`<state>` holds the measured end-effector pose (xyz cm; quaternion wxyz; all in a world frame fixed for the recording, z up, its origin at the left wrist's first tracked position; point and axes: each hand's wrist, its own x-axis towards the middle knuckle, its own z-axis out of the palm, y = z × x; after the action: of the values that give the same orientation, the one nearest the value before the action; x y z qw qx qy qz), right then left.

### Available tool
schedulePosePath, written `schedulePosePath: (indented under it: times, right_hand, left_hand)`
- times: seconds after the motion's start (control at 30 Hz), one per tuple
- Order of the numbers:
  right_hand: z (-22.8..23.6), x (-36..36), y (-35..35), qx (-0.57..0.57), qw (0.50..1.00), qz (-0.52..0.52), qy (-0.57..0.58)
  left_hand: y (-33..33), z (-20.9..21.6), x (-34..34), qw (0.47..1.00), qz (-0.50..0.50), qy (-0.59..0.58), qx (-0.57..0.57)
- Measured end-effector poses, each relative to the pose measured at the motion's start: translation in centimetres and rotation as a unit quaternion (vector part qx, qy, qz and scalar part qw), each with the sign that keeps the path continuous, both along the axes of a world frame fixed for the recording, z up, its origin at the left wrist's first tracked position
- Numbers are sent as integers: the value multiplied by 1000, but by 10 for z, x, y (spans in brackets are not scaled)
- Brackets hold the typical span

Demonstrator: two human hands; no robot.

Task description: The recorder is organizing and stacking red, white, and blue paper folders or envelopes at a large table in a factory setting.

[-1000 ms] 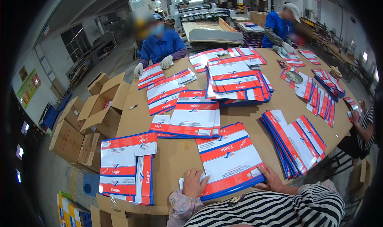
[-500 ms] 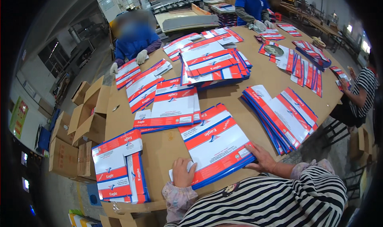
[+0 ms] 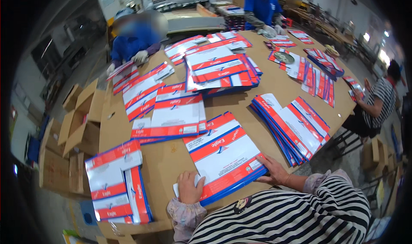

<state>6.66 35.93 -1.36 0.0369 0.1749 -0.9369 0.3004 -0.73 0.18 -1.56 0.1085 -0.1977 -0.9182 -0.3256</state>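
Observation:
In front of me lies a neat stack of flat, glossy red, white and blue printed sheets [image 3: 227, 156], tilted a little on the table. At its lower left edge is my left hand [image 3: 190, 187], its fingers bent and its thumb on the stack's edge. A small white edge sticks out beside that hand; what it belongs to is hard to tell. My right hand [image 3: 274, 172] grips the stack's lower right corner, thumb on top and the other fingers partly hidden beneath.
Similar stacks lie at the left [image 3: 113, 184], further back [image 3: 219, 68] and right [image 3: 292, 128] on the brown tabletop [image 3: 163, 162]. Open cardboard boxes [image 3: 81, 124] stand left of it. Two co-workers in blue [image 3: 133, 46] [image 3: 262, 10] and one in stripes [image 3: 380, 102] are around the table.
The view has shifted slightly, so the table appears further left. My hands stay at the same edges of the stack. The co-worker at the far left has lifted some sheets.

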Motion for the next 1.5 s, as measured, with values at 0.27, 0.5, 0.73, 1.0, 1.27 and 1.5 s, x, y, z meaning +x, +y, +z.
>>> schedulePosePath:
  times: [0.27,0.5,0.73,1.0,1.27,1.5]
  right_hand:
    - [-6,0,-4,0,999,-25,31]
    - [-9,2,-5,-1,999,-41,7]
    - [-8,0,-3,0,999,-50,-13]
    - [-1,4,-5,-6,998,-58,-16]
    - [-6,2,-3,-4,999,-41,8]
    - [-2,1,-2,4,999,-48,2]
  left_hand:
    - [5,3,-2,1000,8,27,10]
    - [2,1,2,1000,-1,10,6]
    - [2,5,0,1000,-1,-6,5]
    - [5,8,-1,1000,3,-9,1]
    - [5,9,0,1000,-1,-5,-8]
    - [5,11,-3,1000,6,-2,-15]
